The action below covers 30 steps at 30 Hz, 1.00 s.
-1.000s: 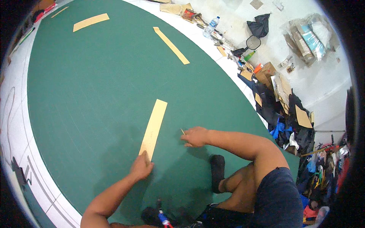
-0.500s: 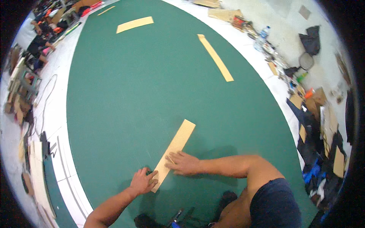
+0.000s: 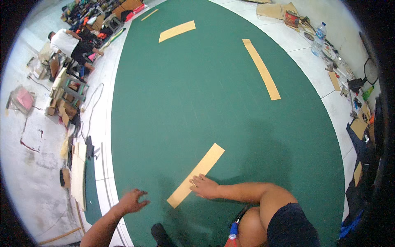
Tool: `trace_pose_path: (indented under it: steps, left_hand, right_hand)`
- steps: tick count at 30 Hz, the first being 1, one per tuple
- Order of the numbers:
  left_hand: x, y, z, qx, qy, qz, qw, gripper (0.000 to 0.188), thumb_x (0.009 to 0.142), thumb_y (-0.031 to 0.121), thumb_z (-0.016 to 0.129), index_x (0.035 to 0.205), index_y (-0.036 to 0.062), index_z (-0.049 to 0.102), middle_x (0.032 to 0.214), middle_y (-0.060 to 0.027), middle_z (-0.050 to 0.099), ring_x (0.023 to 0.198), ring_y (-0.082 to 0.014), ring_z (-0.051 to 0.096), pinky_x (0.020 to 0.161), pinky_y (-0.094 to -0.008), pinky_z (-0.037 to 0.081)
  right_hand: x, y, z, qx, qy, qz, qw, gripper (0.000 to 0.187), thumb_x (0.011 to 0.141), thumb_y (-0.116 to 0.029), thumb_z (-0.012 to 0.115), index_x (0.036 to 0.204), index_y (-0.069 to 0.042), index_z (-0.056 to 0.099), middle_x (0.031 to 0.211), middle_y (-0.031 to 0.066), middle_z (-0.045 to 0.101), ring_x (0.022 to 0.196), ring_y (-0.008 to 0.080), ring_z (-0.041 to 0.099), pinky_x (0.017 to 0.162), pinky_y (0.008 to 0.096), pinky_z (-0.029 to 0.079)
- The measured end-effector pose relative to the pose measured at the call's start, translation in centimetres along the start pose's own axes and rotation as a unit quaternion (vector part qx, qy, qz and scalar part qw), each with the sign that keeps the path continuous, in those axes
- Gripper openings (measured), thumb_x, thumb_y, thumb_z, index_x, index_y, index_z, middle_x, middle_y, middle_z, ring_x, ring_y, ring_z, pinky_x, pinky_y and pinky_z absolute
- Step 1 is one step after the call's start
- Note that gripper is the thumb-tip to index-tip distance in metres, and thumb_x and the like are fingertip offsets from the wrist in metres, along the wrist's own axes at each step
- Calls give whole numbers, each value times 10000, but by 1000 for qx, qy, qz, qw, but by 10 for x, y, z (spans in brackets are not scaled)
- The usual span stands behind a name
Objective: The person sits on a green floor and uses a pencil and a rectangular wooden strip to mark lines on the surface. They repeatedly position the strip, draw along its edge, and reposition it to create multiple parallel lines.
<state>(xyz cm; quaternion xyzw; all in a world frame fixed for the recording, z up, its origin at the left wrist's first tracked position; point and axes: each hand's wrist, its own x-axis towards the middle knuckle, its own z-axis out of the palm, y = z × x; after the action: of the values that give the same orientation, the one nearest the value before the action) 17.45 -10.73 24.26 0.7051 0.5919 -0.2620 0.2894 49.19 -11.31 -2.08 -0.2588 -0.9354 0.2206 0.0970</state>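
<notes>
On a large green sheet (image 3: 197, 111) lies a straight tan strip (image 3: 212, 155), slanting up to the right in front of me. My right hand (image 3: 205, 188) rests on its middle with the fingers spread flat. A small thin pale piece shows at those fingertips; I cannot make out what it is. To the left of the strip's lower end, my left hand (image 3: 133, 201) hovers apart from it, fingers loosely spread and holding nothing. Beside my bent right knee is a blue and red object (image 3: 233, 230) with a dark narrow end.
More tan strips lie farther up the sheet: a long one (image 3: 263, 72), a wide one (image 3: 177, 31) and a thin one (image 3: 149, 15). A water bottle (image 3: 319, 39) and clutter line the right. At far left, a person (image 3: 68, 42) bends among piles near a stool (image 3: 74, 87).
My left hand has lifted off the strip's lower end and moved left. My right hand stays on the strip. The view has shifted, showing more floor on the left.
</notes>
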Motion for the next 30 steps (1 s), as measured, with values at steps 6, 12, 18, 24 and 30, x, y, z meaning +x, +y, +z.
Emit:
trace_pose_path:
  steps: [6,12,18,24,30]
  left_hand:
    - [7,141,33,-167,-316,160,920,827,923,624,679,1425,-18,539,1350,-236,634,1227,-336,640,1019,-430,535]
    - [16,237,53,-132,-564,133,804,1058,926,756,529,1671,159,73,1730,-135,114,1560,-358,230,1249,-488,259]
    - [29,202,221,-419,-572,109,697,712,998,579,582,1471,50,517,1385,-142,605,1266,-286,576,1054,-431,487]
    - [20,211,223,-333,-466,252,780,411,1010,451,617,984,44,669,869,-66,667,708,-239,626,634,-393,494]
    - [60,146,179,-267,-362,335,828,834,909,563,727,1468,22,430,1493,-221,485,1374,-338,494,1139,-403,415]
  right_hand:
    - [-25,12,-16,91,54,0,994,506,958,-276,661,1422,-117,533,1594,212,373,1473,440,356,1191,597,310]
    - [-79,31,-34,129,106,101,981,424,951,-248,666,1351,-132,581,1536,157,468,1387,384,469,1068,553,448]
    - [-93,21,-43,64,141,106,982,346,947,-242,659,1274,-133,629,1443,132,571,1221,345,603,970,499,507]
    - [-87,-4,-86,35,133,149,979,300,955,-232,668,1231,-120,636,1379,141,610,1195,363,623,961,492,533]
    - [-89,-10,-96,2,122,165,979,280,965,-233,675,1212,-105,640,1318,143,636,1156,372,645,949,469,551]
